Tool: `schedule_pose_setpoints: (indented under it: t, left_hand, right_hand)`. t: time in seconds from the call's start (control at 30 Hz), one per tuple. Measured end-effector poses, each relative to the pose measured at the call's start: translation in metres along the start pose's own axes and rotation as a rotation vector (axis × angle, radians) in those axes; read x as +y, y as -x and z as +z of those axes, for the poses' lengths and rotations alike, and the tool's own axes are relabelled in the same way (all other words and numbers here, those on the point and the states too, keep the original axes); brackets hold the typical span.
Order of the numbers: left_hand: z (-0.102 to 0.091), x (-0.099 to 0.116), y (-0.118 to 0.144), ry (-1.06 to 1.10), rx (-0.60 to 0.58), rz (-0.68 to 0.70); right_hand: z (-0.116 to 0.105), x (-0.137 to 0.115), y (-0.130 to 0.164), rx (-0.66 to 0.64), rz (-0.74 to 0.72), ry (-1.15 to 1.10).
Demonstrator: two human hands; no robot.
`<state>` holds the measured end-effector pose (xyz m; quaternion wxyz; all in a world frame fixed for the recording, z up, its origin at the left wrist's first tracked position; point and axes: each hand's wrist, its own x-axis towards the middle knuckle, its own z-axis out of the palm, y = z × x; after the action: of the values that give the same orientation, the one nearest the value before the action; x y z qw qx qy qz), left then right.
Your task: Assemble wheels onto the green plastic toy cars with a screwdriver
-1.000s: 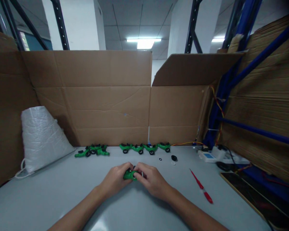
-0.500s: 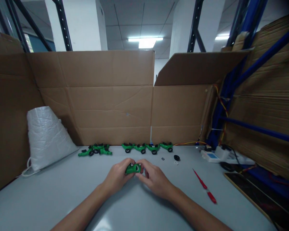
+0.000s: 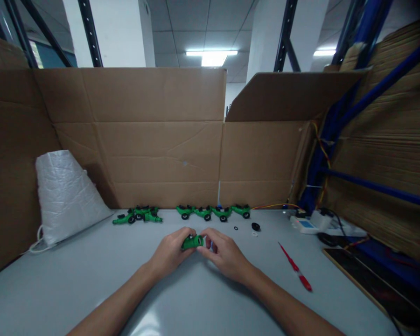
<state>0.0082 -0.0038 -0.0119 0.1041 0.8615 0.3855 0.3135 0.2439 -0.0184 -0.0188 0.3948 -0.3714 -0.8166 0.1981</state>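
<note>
Above the middle of the table, my left hand (image 3: 172, 247) is closed around a small green plastic part (image 3: 192, 241) with a round open end facing right. Thumb and forefinger of my right hand (image 3: 227, 254) sit above and below that open end, seemingly gripping its rim; the other fingers are curled. Whether my right fingers also hold something small is hidden. Beyond my hands stands a row of similar green pieces with black wheel-like knobs (image 3: 207, 213). More green pieces (image 3: 140, 215) lie in a cluster to the left.
To the right lie a red screwdriver-like tool (image 3: 295, 268), a black disc (image 3: 255, 227), a small black ring (image 3: 235, 228) and a white ring (image 3: 255, 234). A white bag (image 3: 68, 200) stands left. Cardboard walls (image 3: 161, 149) enclose the table; a power strip (image 3: 306, 224) sits right.
The green part has turned slightly in my left hand, its open end now facing more to the right. My right fingertips have shifted a little around that end. The view has tilted slightly.
</note>
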Motion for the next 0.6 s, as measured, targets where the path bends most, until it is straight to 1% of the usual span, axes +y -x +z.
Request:
schedule_pose_setpoints:
  t: [0.2, 0.3, 0.37, 0.47, 0.6]
  left_hand:
    - [0.000, 0.002, -0.001, 0.008, 0.008, 0.023]
    - [-0.002, -0.002, -0.002, -0.029, 0.044, 0.000]
    - [-0.004, -0.008, -0.003, -0.058, 0.073, -0.034]
    - [-0.008, -0.016, -0.004, -0.081, 0.111, -0.087]
    - [-0.012, -0.020, -0.005, -0.088, 0.160, -0.140]
  right_hand:
    - [-0.001, 0.001, -0.001, 0.020, -0.003, 0.077]
    - [-0.006, 0.009, -0.005, 0.023, -0.034, 0.155]
    - [-0.014, 0.019, -0.009, 0.063, -0.043, 0.275]
    - [-0.030, 0.039, -0.012, 0.140, 0.038, 0.515]
    - [-0.051, 0.067, -0.010, 0.216, 0.285, 0.790]
